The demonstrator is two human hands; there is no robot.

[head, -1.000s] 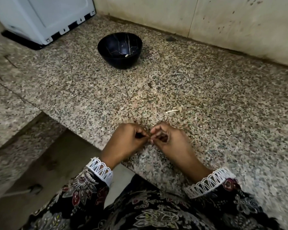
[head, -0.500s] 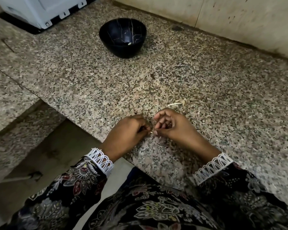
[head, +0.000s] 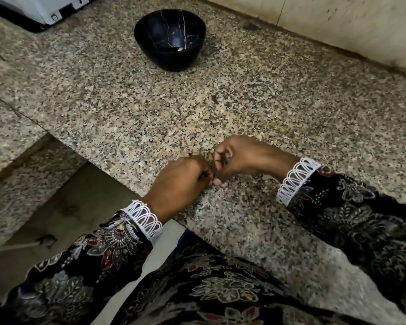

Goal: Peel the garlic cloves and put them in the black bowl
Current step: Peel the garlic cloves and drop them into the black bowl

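Peeling under way, lower centre: left hand [head: 182, 178] and right hand [head: 232, 160] curled, fingertips meeting, clove hidden. Black bowl [head: 170, 38], upper centre, held one pale piece; more presumably left.

No readable text anywhere in view.

Nothing carries letters, numbers, brand marks or signs that can be made out: the pale lines on the black bowl [head: 170, 38] are thin veins in its glaze, not writing, and the white appliance [head: 36, 9] at the top left corner shows only a plain casing edge with no label visible.
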